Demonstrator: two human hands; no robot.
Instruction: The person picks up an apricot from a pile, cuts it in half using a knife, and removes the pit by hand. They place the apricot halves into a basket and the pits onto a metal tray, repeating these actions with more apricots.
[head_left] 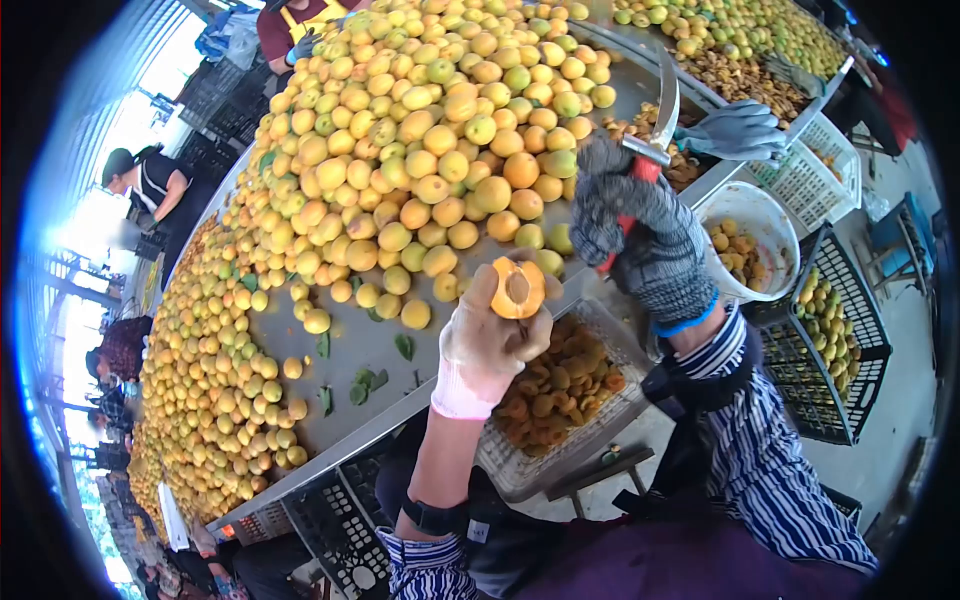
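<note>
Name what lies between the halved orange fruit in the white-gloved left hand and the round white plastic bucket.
In the head view: the silver metal table rim, then the grey-knit-gloved right hand, gripping a red-handled curved metal knife.

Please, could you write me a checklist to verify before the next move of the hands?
1. Left hand holds the cut apricot: ok.
2. Right hand grips the red handle: ok.
3. Curved blade points away from the left hand: ok.
4. Stone out of the cut apricot: cannot tell.
5. Table free of loose leaves: not ok, several lie there.
</note>
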